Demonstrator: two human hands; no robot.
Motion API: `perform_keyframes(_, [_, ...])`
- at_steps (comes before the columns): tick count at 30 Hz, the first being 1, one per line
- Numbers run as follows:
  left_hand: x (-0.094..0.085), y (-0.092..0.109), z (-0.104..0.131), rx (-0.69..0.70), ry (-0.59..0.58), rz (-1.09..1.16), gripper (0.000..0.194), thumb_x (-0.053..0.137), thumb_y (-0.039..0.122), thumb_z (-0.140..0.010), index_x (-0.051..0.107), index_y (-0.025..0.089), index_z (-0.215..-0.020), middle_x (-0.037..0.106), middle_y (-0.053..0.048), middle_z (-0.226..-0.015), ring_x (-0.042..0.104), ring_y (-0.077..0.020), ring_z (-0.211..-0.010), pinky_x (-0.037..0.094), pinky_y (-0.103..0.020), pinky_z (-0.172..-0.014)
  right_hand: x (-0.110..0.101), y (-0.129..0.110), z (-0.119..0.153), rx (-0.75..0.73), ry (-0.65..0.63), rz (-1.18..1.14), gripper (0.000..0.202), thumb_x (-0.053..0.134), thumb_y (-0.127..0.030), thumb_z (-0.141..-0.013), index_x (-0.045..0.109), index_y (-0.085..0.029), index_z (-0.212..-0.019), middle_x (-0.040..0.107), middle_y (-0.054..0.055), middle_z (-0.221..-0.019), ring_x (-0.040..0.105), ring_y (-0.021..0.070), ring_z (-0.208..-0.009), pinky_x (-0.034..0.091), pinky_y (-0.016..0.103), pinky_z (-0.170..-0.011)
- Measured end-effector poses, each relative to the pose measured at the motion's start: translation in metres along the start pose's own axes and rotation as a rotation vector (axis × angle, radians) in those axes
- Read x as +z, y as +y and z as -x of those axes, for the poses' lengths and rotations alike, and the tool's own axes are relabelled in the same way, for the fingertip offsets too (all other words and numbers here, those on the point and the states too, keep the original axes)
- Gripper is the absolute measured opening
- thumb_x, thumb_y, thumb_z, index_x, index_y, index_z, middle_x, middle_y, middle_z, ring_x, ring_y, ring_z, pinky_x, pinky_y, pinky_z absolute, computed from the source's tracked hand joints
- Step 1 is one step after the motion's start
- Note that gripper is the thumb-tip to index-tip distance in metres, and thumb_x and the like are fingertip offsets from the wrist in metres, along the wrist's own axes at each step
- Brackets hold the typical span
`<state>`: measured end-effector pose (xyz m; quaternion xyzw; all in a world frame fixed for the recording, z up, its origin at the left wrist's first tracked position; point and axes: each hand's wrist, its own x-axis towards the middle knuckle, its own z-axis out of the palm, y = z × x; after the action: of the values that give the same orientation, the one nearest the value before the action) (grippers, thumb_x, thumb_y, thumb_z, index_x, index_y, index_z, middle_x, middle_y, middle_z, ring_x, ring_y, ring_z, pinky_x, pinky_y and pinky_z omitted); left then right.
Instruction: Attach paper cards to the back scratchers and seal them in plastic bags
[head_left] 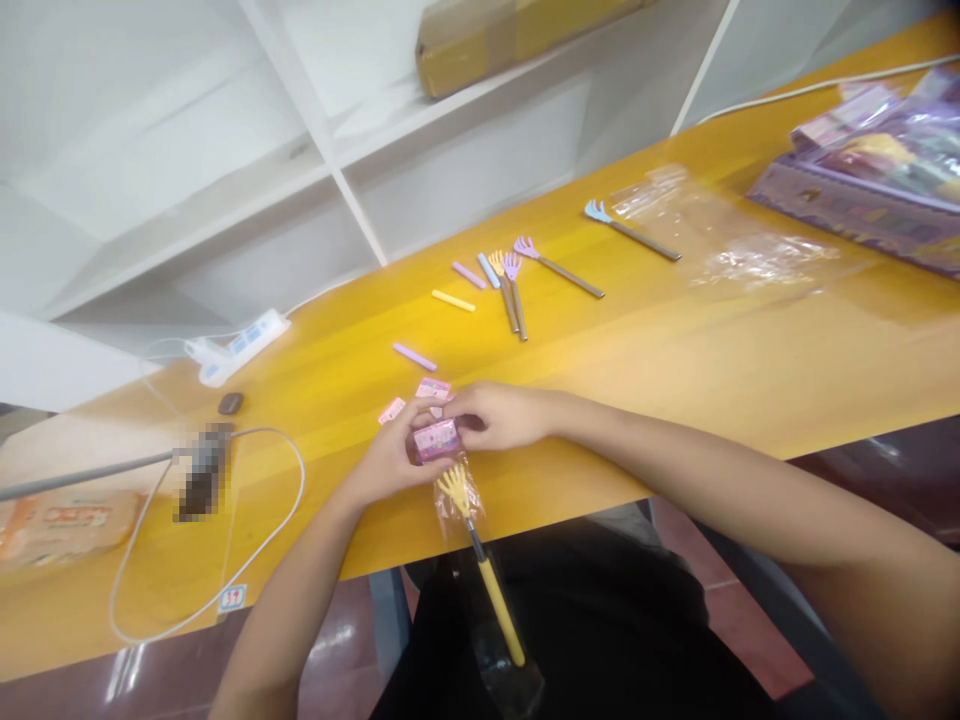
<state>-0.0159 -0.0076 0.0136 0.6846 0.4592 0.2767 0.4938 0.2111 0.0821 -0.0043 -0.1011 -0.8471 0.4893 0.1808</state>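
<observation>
Left hand (394,455) and right hand (506,415), fingers curled nearly closed, grip a pink card (436,441) atop a clear bag (516,692); on their near side lies the bagged yellow scratcher (498,600), claw toward the hands, long axis slanting rightward to the lap (600,590); one is bagged; beyond the hands, four loose scratchers (519,305) and four tubes (453,300) lie unbagged.

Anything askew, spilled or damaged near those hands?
No spill or damage shows. One oddity: the yellow claw-headed scratcher bagged in clear plastic juts past the near edge of the yellow wooden table, so it could slip.
</observation>
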Motion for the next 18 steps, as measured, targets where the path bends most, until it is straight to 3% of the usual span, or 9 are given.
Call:
perform_keyframes(3, [-0.004, 0.0, 0.0, 0.049, 0.023, 0.061, 0.062, 0.08, 0.028, -0.088, 0.051, 0.024, -0.143, 0.067, -0.004, -0.101, 0.068, -0.017, -0.085, 0.056, -0.027, -0.074, -0.004, -0.001, 0.001, 0.233, -0.088, -0.366, 0.017, 0.054, -0.027, -0.093, 0.061, -0.012, -0.098, 0.063, -0.001, -0.074, 0.056, 0.0083, -0.055, 0.046, 0.021, -0.055])
perform_keyframes(5, [-0.007, 0.002, 0.0, 0.095, 0.075, 0.073, 0.059, 0.08, 0.029, -0.089, 0.053, 0.022, -0.141, 0.064, -0.002, -0.095, 0.066, -0.0145, -0.079, 0.055, -0.024, -0.071, -0.006, -0.002, 0.001, 0.352, -0.219, -0.556, 0.023, 0.056, -0.031, -0.093, 0.06, -0.012, -0.106, 0.069, 0.003, -0.087, 0.06, 0.0084, -0.053, 0.049, 0.021, -0.05])
perform_keyframes(8, [-0.01, 0.008, -0.001, 0.124, 0.192, 0.058, 0.056, 0.081, 0.03, -0.088, 0.056, 0.021, -0.138, 0.064, -0.002, -0.094, 0.065, -0.0134, -0.077, 0.053, -0.022, -0.068, -0.003, -0.003, 0.002, 0.381, -0.46, -0.694, 0.044, 0.072, -0.04, -0.09, 0.059, -0.011, -0.119, 0.071, 0.011, -0.115, 0.07, 0.0108, -0.063, 0.056, 0.021, -0.051])
perform_keyframes(11, [-0.012, 0.009, -0.002, 0.127, 0.322, 0.055, 0.054, 0.083, 0.033, -0.086, 0.059, 0.02, -0.133, 0.065, -0.001, -0.091, 0.063, -0.0132, -0.073, 0.05, -0.022, -0.064, 0.006, -0.004, 0.0, 0.372, -0.6, -0.725, 0.057, 0.084, -0.051, -0.083, 0.062, -0.01, -0.116, 0.071, 0.013, -0.118, 0.075, 0.0141, -0.073, 0.059, 0.02, -0.054])
perform_keyframes(18, [-0.013, -0.011, -0.003, 0.121, 0.53, 0.07, 0.049, 0.086, 0.036, -0.081, 0.066, 0.022, -0.123, 0.069, -0.006, -0.107, 0.067, -0.0209, -0.092, 0.054, -0.03, -0.08, 0.015, -0.005, -0.004, 0.36, -0.521, -0.625, 0.048, 0.085, -0.05, -0.085, 0.07, -0.009, -0.104, 0.072, 0.003, -0.083, 0.069, 0.0087, -0.068, 0.059, 0.018, -0.062])
